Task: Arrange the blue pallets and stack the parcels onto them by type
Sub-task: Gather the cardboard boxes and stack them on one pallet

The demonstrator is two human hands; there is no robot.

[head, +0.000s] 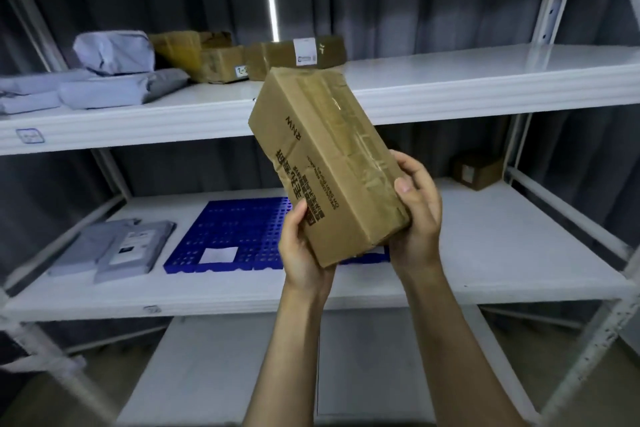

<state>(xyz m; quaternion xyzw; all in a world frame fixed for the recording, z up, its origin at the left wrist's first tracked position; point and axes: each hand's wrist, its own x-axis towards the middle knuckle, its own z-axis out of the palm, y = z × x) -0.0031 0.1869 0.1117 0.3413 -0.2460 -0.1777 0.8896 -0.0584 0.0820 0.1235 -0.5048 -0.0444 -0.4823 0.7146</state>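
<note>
A long taped cardboard box point(322, 156) with black print is held tilted in the air in front of the shelves. My left hand point(301, 250) grips its lower near corner and my right hand point(415, 211) grips its right end. Behind and below it a blue grid pallet point(228, 232) lies on the middle shelf point(485, 253), partly hidden by the box and my hands. A white slip point(220, 255) rests on the pallet. Two grey mailer bags point(117, 248) lie left of the pallet.
The upper shelf point(485, 80) holds grey mailer bags point(104, 76) at the left and several cardboard boxes point(249, 55) in the middle. A small cardboard box point(478, 170) sits at the back right of the middle shelf. White uprights frame the rack.
</note>
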